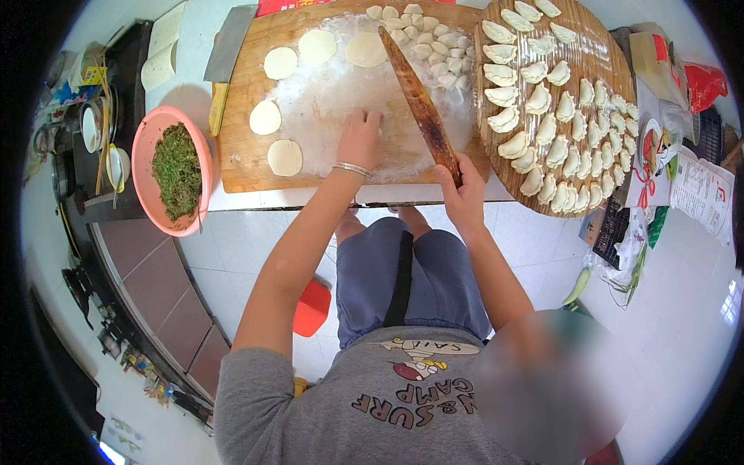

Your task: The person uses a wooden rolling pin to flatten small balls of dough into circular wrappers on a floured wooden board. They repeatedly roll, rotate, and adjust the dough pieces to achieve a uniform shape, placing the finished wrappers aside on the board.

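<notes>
My left hand (361, 138), a bangle on its wrist, rests palm down on the floured middle of a wooden board (240, 167); whatever lies under the palm is hidden. My right hand (461, 188) grips the near end of a long brown rolling pin (418, 97), which lies slanted across the board. Several flat round dough wrappers (284, 157) lie to the left of my left hand. At the board's far side sits a heap of small dough pieces (430, 46).
A round bamboo tray (597, 46) on the right holds several folded dumplings. A pink bowl (146, 139) of chopped greens stands left of the board, with a cleaver (229, 54) behind it. A red stool (311, 308) stands on the tiled floor below.
</notes>
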`<state>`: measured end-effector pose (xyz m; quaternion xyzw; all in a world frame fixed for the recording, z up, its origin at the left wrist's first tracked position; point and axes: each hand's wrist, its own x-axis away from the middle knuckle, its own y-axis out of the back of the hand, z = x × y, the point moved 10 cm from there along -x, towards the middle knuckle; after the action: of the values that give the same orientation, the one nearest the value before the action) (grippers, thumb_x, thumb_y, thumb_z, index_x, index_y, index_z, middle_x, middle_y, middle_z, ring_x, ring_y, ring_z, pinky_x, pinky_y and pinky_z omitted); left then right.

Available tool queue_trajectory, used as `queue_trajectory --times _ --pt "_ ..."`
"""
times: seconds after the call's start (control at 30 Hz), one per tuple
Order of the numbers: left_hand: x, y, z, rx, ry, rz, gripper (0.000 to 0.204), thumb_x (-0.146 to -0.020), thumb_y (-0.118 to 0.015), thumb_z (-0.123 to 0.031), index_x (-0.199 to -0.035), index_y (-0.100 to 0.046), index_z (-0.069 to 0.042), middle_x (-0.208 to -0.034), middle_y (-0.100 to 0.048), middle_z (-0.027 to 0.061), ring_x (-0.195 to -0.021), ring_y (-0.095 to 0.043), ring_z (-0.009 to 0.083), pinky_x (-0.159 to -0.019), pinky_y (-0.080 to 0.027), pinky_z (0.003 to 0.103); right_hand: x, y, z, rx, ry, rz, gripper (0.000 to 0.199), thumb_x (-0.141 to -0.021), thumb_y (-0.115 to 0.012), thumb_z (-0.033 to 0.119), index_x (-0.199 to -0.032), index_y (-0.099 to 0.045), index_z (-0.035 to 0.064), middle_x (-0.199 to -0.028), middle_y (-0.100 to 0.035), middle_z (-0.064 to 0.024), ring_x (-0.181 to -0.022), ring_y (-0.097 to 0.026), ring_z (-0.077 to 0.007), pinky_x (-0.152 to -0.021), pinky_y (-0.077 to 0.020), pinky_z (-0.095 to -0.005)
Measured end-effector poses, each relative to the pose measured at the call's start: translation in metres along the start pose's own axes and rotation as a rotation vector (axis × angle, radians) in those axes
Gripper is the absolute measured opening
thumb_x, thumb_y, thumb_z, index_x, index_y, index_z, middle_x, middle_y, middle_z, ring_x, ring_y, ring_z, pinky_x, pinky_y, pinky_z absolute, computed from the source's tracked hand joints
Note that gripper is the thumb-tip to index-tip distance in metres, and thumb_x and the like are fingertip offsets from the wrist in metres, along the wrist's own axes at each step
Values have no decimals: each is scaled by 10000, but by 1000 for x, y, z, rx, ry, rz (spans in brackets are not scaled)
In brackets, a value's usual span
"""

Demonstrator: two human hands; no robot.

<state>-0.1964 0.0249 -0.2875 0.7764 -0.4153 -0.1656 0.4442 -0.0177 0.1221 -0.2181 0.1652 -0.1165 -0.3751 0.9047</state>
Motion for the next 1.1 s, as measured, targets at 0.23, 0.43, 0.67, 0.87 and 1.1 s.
queue_trajectory --times 0.23,0.43,0.67,0.87,1.1 --pt "-25 -2 -22 -327 56 -281 691 -849 -610 -400 -1380 -411 -6 -1485 -320 215 -1394 -250 371 -1137 -189 522 -3 -5 -2 4 -114 52 294 -904 -641 184 -1104 -594 -26 -876 -620 -152 -779 -588 -246 -713 -462 -344" --pt "-23 10 8 120 90 -365 676 -924 -510 -391 -1437 -333 12 -1521 -263 205 -1419 -199 361 -1166 -119 514 -21 -6 -1 288 105 69 340 -882 -660 257 -1102 -590 7 -904 -622 -183 -804 -615 -322 -702 -487 -376" --pt "33 68 36 -92 -57 -317 563 -955 -438 -286 -1457 -348 -48 -1551 -254 160 -1420 -214 382 -1166 -131 509 -40 -75 3 780 232 412 398 -872 -638 323 -1195 -564 103 -1214 -556 -144 -998 -593 -337 -789 -498 -425" --pt "3 54 38 -259 -59 -163 602 -943 -449 -366 -1480 -350 -113 -1568 -258 117 -1441 -192 374 -1165 -134 515 -69 -88 20 902 516 142 565 -904 -566 392 -1404 -442 160 -1499 -353 -136 -1359 -343 -364 -1078 -308 -527" --pt "38 45 38 -165 -90 -153 559 -949 -461 -362 -1446 -408 -110 -1544 -296 149 -1418 -248 385 -1153 -173 513 -38 -90 -9 954 425 214 612 -919 -532 392 -1460 -377 152 -1542 -299 -125 -1408 -270 -370 -1132 -224 -551"
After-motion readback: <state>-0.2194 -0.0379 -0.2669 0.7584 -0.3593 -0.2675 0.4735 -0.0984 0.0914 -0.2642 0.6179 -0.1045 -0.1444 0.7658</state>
